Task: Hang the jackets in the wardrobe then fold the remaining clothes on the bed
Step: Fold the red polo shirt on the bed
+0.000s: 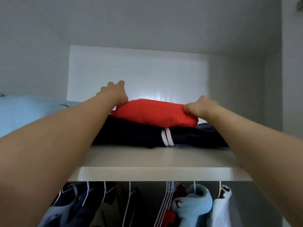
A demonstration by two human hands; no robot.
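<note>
Home bedroom: wardrobe shelf (155,173), hanging clothes (193,205).

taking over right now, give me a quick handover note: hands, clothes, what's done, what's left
Hands: the left hand is on the left end of the red folded garment, grip unclear; the right hand pinches its right end.
Things: the red one lies on a dark folded garment on the wardrobe shelf; hanging clothes fill the rail below.
Done: clothes hung, two folded and stacked.
Left: let go of the red one. The bed is out of view, so I cannot tell what remains.
</note>
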